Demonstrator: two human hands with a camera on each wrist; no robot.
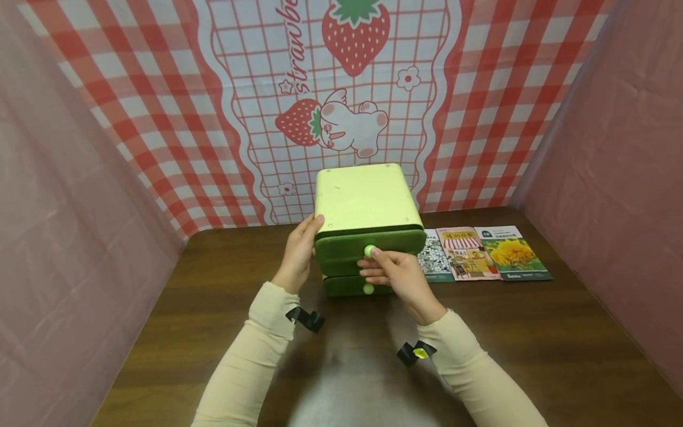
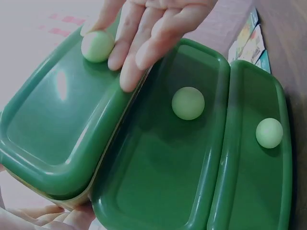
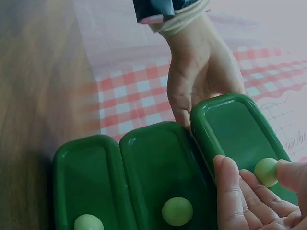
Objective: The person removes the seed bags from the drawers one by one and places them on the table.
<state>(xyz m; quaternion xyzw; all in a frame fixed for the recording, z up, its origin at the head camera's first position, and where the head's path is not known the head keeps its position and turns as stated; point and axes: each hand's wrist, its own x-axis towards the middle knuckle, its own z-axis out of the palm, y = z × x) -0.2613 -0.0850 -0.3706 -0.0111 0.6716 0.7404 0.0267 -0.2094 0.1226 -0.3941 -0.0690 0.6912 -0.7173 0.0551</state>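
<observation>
A small drawer cabinet [image 1: 363, 198] with a pale yellow-green body and dark green drawer fronts stands on the table. Its top drawer [image 2: 53, 120] juts out a little past the middle drawer [image 2: 153, 167] and the bottom drawer [image 2: 254, 182]. My right hand [image 1: 400, 276] pinches the round light-green knob [image 3: 266, 172] of the top drawer between thumb and fingers. On the cabinet's left side rests my left hand [image 1: 300, 249], its fingers straight along the wall and the thumb at the top edge. In the right wrist view, part of the left hand [image 3: 201, 72] is hidden behind the top drawer.
Several printed picture packets [image 1: 469, 254] lie on the brown wooden table [image 1: 213, 308] to the right of the cabinet. A red-checked strawberry cloth [image 1: 160, 118] hangs close behind, and pink curtains [image 1: 613, 148] flank both sides.
</observation>
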